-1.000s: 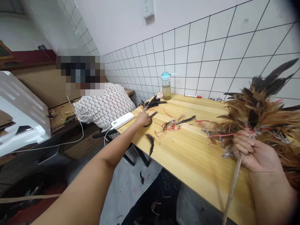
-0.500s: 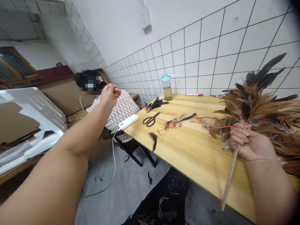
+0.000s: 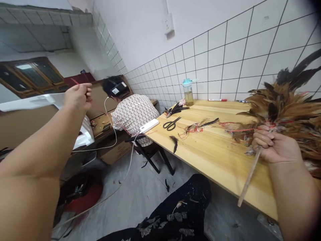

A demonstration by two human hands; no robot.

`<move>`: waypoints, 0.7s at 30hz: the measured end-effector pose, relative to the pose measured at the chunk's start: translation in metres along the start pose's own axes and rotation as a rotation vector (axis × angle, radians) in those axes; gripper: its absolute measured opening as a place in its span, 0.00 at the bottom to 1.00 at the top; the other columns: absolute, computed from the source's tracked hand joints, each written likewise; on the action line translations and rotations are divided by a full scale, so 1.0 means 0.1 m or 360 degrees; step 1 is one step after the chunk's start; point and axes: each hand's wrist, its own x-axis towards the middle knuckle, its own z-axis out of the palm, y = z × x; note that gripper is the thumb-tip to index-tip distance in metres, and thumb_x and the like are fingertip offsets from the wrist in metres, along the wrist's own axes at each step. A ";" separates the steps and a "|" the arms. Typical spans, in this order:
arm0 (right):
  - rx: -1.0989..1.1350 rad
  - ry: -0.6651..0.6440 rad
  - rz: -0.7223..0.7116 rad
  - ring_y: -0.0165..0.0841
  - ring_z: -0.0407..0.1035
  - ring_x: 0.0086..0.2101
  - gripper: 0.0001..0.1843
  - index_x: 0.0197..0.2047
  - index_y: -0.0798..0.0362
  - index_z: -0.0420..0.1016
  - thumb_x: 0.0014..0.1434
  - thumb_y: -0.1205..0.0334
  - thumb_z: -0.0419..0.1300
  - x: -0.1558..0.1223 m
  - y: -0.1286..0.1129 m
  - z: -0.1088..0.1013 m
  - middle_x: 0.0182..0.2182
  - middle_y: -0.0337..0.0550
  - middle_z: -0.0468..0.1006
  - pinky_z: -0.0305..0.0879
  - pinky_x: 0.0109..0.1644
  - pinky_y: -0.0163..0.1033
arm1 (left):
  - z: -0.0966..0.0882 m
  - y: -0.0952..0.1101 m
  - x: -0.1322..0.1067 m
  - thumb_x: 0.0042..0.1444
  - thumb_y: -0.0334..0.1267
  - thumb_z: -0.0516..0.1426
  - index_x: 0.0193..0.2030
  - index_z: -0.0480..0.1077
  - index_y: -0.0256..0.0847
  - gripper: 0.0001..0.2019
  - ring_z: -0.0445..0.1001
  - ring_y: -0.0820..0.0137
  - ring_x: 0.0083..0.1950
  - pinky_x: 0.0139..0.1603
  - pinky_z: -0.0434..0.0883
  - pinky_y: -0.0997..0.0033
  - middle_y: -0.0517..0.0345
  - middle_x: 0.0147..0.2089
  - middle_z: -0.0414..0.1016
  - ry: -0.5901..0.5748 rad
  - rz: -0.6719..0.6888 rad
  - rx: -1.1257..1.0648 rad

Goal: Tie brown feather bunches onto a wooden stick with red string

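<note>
I have the right hand closed tight around the wooden stick of a feather duster at the right edge of my view, its layered brown and black feathers fanning out above a binding of red string. The left hand is raised at the upper left, its fingers curled narrowly on a thin red thread. The only container I can see is a clear plastic bottle with a teal lid, about half full of yellowish liquid, standing at the far end of a pale wooden table by the white grid-lined tile wall. On the table's smooth, striped grain lie black-handled scissors, a tangle of feathers and red thread, a small bunch of dark feathers, a single dark feather, and a rectangular white power bank with a white cable trailing to the floor. Beyond the table's far corner, a seated co-worker in a patterned blouse faces away from me.
</note>
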 end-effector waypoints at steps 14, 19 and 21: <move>0.0311 -0.0185 -0.0116 0.18 0.45 0.14 0.17 0.31 0.52 0.58 0.42 0.83 0.47 -0.20 0.08 0.27 0.16 0.25 0.54 0.36 0.17 0.25 | 3.69 -0.61 -1.05 0.49 0.40 0.64 0.33 0.68 0.35 0.12 0.64 0.81 0.24 0.24 0.58 0.81 0.60 0.27 0.72 -0.0977 -0.0568 -0.0463; 0.0464 -0.0168 -0.0227 0.19 0.48 0.13 0.17 0.30 0.51 0.56 0.42 0.83 0.48 -0.20 0.04 0.16 0.15 0.25 0.54 0.39 0.15 0.24 | 4.66 -1.10 -1.22 0.47 0.37 0.64 0.37 0.72 0.34 0.12 0.70 0.77 0.33 0.37 0.66 0.77 0.57 0.33 0.74 -0.0930 -0.0655 -0.0774; 0.0497 -0.0137 -0.0201 0.20 0.49 0.13 0.17 0.31 0.51 0.55 0.44 0.83 0.48 -0.19 0.05 0.13 0.15 0.26 0.54 0.41 0.15 0.24 | 4.85 -1.15 -1.22 0.47 0.35 0.64 0.43 0.73 0.35 0.15 0.72 0.75 0.37 0.42 0.68 0.74 0.55 0.37 0.75 -0.0962 -0.0549 -0.0832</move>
